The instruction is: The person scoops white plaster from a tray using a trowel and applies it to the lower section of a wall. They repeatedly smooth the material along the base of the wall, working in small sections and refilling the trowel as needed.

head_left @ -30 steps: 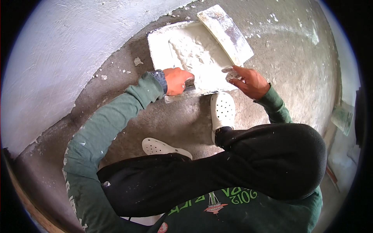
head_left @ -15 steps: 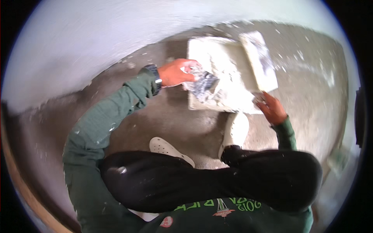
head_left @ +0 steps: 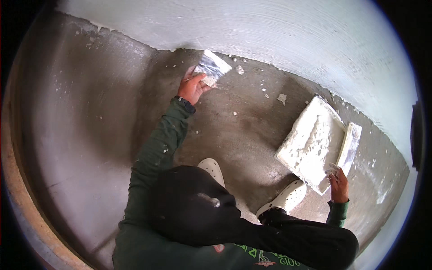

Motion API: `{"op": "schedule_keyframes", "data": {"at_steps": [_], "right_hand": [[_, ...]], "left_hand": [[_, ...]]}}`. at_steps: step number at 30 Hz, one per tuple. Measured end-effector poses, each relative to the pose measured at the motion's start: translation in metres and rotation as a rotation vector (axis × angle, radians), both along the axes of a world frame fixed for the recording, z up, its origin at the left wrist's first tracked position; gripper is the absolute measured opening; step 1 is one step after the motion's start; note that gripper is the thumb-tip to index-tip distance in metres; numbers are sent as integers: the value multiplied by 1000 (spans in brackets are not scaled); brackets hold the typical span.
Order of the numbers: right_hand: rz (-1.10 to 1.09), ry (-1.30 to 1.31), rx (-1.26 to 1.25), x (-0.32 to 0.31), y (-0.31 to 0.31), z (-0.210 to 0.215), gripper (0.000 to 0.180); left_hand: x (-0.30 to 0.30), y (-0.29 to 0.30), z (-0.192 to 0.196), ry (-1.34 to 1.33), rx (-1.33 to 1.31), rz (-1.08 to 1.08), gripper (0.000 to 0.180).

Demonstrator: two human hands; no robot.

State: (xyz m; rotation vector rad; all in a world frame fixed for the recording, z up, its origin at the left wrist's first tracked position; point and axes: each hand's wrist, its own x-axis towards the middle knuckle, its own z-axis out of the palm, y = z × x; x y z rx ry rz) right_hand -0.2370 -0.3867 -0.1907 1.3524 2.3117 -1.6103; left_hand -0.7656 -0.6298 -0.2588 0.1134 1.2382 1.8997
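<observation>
My left hand (head_left: 192, 89) is closed on a putty knife, its wide flat metal blade (head_left: 215, 66) smeared with white putty. That blade is close to the foot of the wall; whether it touches is unclear, and my fingers cover the handle. At the right, my right hand (head_left: 339, 186) is closed at the near corner of a square white tray (head_left: 288, 155). A small whitish, putty-coated piece shows at its fingertips, too unclear to name. White putty (head_left: 318, 135) is spread over the tray. Along its right side rests a long, flat, putty-smeared blade or board (head_left: 350, 146).
A pale, freshly coated wall (head_left: 279, 31) runs along the far side of the grey floor (head_left: 243, 130). Putty crumbs (head_left: 282, 98) lie near its foot. My feet in white clogs (head_left: 288, 197) are close to the tray. A brownish curved edge (head_left: 18, 198) borders the left.
My left hand and putty knife have moved from over the tray leftward to near the wall's foot. The view has turned, and the tray appears farther right. My right hand stays by its corner.
</observation>
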Motion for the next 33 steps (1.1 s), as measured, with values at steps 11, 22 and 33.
{"op": "schedule_keyframes", "data": {"at_steps": [11,22,33], "right_hand": [[-19,39,-56,-36,-8,2,32],[-64,2,-91,-44,-13,2,32],[-52,19,-112,-39,-13,-2,33]], "left_hand": [[-112,-29,-83,-19,-31,526,50],[-136,-22,-83,-47,-109,522,28],[-178,-9,-28,173,-217,425,29]]}}
